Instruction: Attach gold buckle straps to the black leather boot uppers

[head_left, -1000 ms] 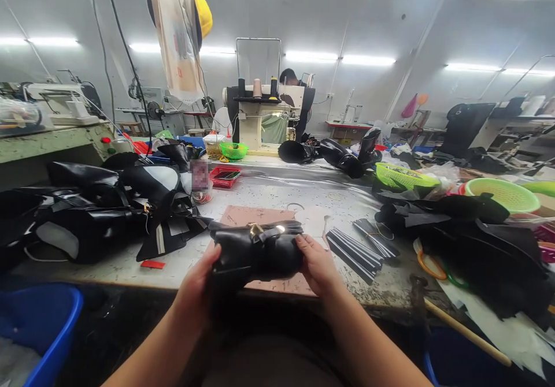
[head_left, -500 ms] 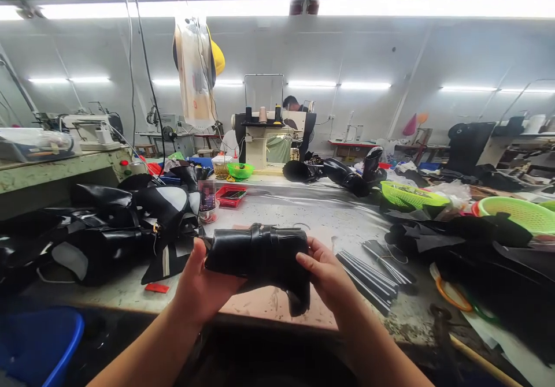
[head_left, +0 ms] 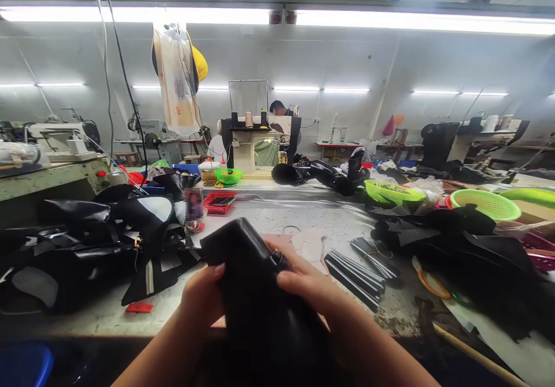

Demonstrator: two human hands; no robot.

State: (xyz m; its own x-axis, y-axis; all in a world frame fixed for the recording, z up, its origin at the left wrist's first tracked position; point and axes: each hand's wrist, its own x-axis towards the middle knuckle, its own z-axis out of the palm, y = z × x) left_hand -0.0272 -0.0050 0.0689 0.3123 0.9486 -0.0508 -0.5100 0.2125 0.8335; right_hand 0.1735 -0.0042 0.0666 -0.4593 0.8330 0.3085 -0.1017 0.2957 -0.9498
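Note:
A shiny black boot upper [head_left: 264,306] is between my two hands, tilted, its squared end pointing away from me and its lower part reaching toward my lap. My left hand [head_left: 203,294] grips its left side near the far end, thumb on top. On the opposite side, my right hand [head_left: 306,280] is closed around it beside a strap, thumb lying over the leather. The fingers beneath the boot upper are hidden. Right of my hands, dark strips with white lines [head_left: 355,277] lie on the worktable [head_left: 255,205].
Black boot pieces [head_left: 87,248] are heaped at left, more dark material [head_left: 468,260] at right. A red tray [head_left: 219,203], green basket [head_left: 228,176] and lime basket [head_left: 392,192] stand farther back. Behind the table are a sewing machine [head_left: 255,144] and a person [head_left: 280,108].
The boot upper has turned from lying crosswise to pointing away from me and come closer. My right hand has shifted from its end to its side. The view has swung right.

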